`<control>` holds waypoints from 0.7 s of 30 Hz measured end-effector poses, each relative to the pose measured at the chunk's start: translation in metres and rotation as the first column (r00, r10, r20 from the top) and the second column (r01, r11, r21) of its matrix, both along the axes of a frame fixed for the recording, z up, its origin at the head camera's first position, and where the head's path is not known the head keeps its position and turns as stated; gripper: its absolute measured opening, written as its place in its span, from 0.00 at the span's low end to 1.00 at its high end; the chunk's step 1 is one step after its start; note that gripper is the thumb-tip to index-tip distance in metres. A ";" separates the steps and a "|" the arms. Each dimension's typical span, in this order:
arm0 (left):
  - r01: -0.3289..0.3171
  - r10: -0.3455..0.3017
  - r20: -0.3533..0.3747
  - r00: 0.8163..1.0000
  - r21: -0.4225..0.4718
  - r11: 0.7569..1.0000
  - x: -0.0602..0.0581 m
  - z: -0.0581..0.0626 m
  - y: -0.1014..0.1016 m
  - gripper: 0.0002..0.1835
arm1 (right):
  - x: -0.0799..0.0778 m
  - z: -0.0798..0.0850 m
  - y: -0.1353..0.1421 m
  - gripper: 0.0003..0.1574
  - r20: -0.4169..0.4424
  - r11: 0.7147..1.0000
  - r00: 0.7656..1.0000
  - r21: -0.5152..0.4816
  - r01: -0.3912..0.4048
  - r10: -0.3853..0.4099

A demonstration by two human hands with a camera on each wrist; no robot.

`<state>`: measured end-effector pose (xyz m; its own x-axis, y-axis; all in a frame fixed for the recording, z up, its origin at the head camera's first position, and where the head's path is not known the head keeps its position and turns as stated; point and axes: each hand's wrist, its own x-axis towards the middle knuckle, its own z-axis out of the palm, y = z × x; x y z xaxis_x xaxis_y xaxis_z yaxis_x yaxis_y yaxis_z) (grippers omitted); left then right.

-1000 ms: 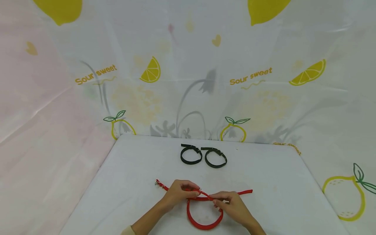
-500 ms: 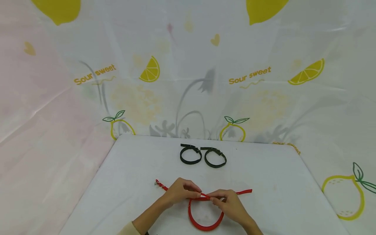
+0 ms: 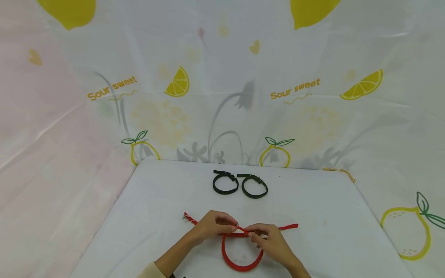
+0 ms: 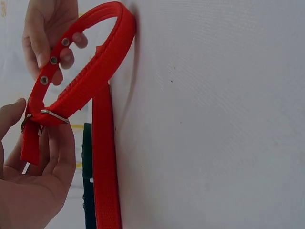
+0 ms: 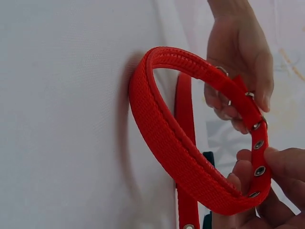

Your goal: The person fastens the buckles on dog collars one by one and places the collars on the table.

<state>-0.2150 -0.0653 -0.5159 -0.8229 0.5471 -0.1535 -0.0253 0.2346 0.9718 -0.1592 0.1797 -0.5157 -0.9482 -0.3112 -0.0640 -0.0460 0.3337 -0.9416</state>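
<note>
A red collar (image 3: 242, 268) is held up as a closed loop, its lower curve near the table. My left hand (image 3: 212, 227) pinches it by the metal buckle (image 4: 55, 116), and the strap's short tail (image 4: 31, 151) sticks out beyond the buckle. Beside it, my right hand (image 3: 272, 241) pinches the strap between thumb and fingers along the metal-rimmed holes (image 5: 259, 171). Behind the loop, a second red collar (image 3: 289, 227) lies stretched out on the table, partly hidden by the hands. Its buckle end (image 3: 189, 218) shows at the left.
Two dark green collars (image 3: 226, 192), buckled into rings, lie side by side towards the back of the white table (image 3: 156, 193). A curtain with lemon prints (image 3: 222, 116) hangs behind the table's far edge.
Both hands keep their grip on the red collar. My right hand has shifted slightly up and left since a second ago. The hands drew closer together, then parted a little.
</note>
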 end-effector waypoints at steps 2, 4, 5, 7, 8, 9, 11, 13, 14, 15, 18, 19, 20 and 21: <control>-0.006 0.006 0.014 1.000 -0.005 1.000 0.000 -0.002 -0.003 0.13 | 0.001 0.000 0.001 0.12 0.041 0.999 0.999 -0.040 0.012 -0.010; -0.019 0.019 0.019 1.000 -0.016 1.000 -0.001 -0.003 -0.006 0.15 | 0.002 -0.001 0.002 0.14 0.083 0.997 0.996 -0.077 0.028 -0.022; -0.029 0.029 0.018 0.999 -0.025 0.999 -0.001 -0.004 -0.008 0.15 | 0.002 -0.001 0.003 0.14 0.099 0.995 0.995 -0.094 0.036 -0.027; -0.049 0.050 0.010 0.999 -0.046 0.998 -0.001 -0.005 -0.011 0.15 | 0.003 -0.002 0.004 0.16 0.121 0.991 0.992 -0.123 0.048 -0.033; -0.059 0.060 0.004 0.998 -0.054 0.997 -0.001 -0.006 -0.013 0.14 | 0.003 -0.002 0.004 0.16 0.125 0.990 0.991 -0.133 0.052 -0.036; -0.069 0.070 -0.001 0.998 -0.060 0.996 -0.001 -0.006 -0.015 0.14 | 0.003 -0.003 0.005 0.17 0.128 0.989 0.991 -0.138 0.054 -0.036; -0.087 0.087 -0.004 0.996 -0.060 0.994 -0.001 -0.008 -0.017 0.14 | 0.003 -0.003 0.005 0.19 0.132 0.989 0.991 -0.136 0.054 -0.036; -0.097 0.097 -0.002 0.995 -0.045 0.994 -0.001 -0.009 -0.019 0.15 | 0.003 -0.003 0.005 0.20 0.118 0.993 0.992 -0.108 0.045 -0.033; -0.100 0.100 0.001 0.995 -0.036 0.994 -0.001 -0.010 -0.019 0.15 | 0.003 -0.003 0.005 0.21 0.108 0.995 0.994 -0.086 0.041 -0.032; -0.100 0.100 0.001 0.995 -0.027 0.995 -0.001 -0.010 -0.019 0.16 | 0.002 -0.003 0.005 0.22 0.093 0.998 0.995 -0.055 0.035 -0.030; -0.100 0.100 0.002 0.995 -0.018 0.995 -0.001 -0.010 -0.017 0.16 | 0.000 -0.002 0.003 0.23 0.038 0.999 0.999 0.033 0.023 -0.024; -0.096 0.096 0.005 0.995 -0.015 0.995 0.000 -0.009 -0.016 0.16 | -0.002 -0.001 0.002 0.24 0.028 0.999 0.999 0.047 0.020 -0.021; -0.092 0.092 0.006 0.996 -0.015 0.996 0.000 -0.008 -0.015 0.16 | -0.003 0.000 0.000 0.25 0.022 0.998 1.000 0.053 0.016 -0.017; -0.087 0.087 0.003 0.996 -0.011 0.996 0.001 -0.007 -0.015 0.16 | -0.004 0.000 -0.002 0.26 0.018 0.998 1.000 0.054 0.011 -0.012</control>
